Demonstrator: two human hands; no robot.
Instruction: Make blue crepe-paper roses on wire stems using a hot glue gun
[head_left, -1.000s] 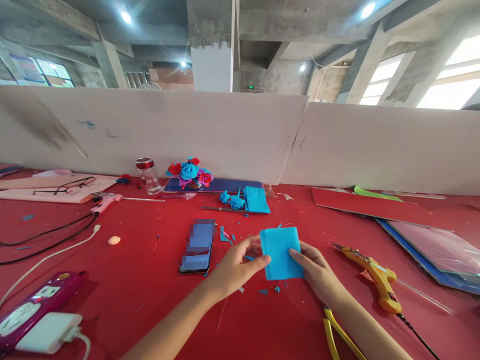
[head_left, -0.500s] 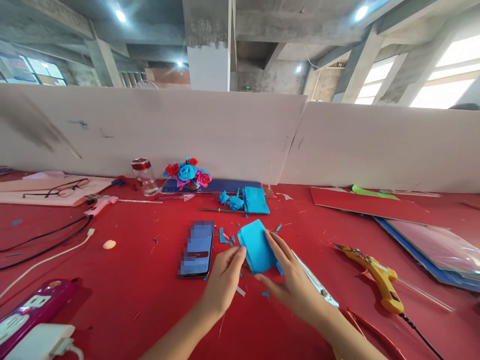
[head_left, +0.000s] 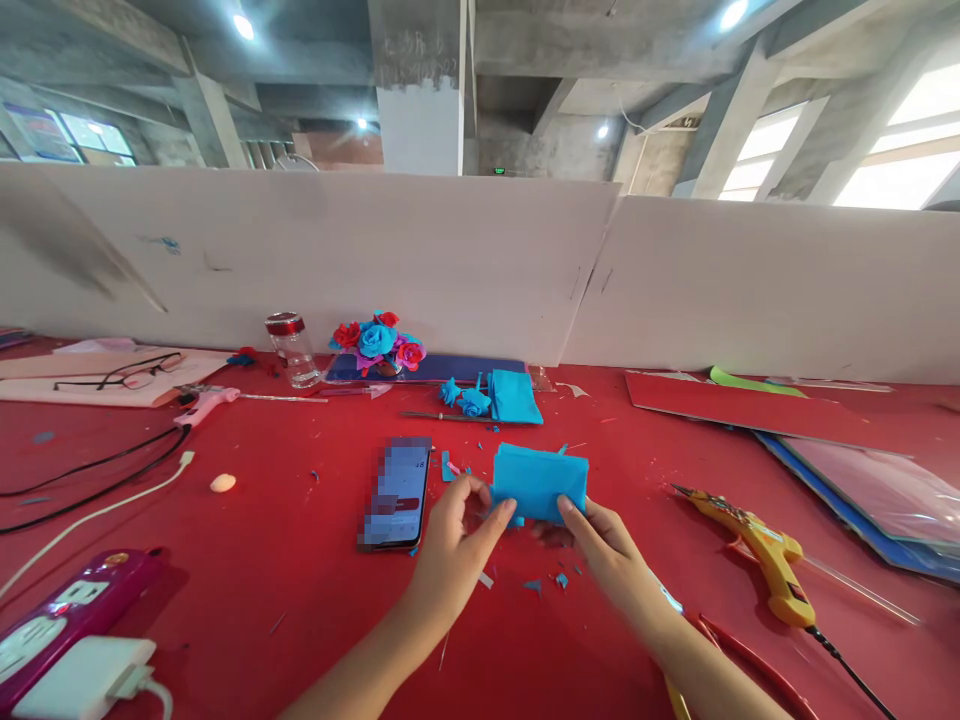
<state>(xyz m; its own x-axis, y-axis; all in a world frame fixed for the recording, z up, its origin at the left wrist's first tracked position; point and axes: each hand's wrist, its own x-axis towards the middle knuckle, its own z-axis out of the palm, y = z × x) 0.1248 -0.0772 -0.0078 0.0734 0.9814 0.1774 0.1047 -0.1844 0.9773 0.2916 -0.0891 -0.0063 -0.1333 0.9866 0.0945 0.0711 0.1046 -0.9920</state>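
A small stack of blue paper (head_left: 540,482) is held between both hands, just above the red table. My left hand (head_left: 459,535) grips its lower left corner, thumb on the front. The lower right part is pinched by my right hand (head_left: 609,548), whose thumb also lies on the front. Blue scraps (head_left: 532,587) lie below the paper. Scissors with red handles (head_left: 739,655) are partly covered by my right forearm. To the left of my left hand lies a phone (head_left: 397,495).
Behind are blue paper flowers (head_left: 472,402), folded blue paper (head_left: 515,397), a bouquet (head_left: 379,345) and a glass jar (head_left: 293,352). A yellow glue gun (head_left: 772,560) lies right, a power strip (head_left: 79,610) left, a pink glue gun (head_left: 206,404) further back.
The blue paper has turned from a tilted position to nearly level, long side across. My right hand has closed on its lower right edge and moved slightly right.
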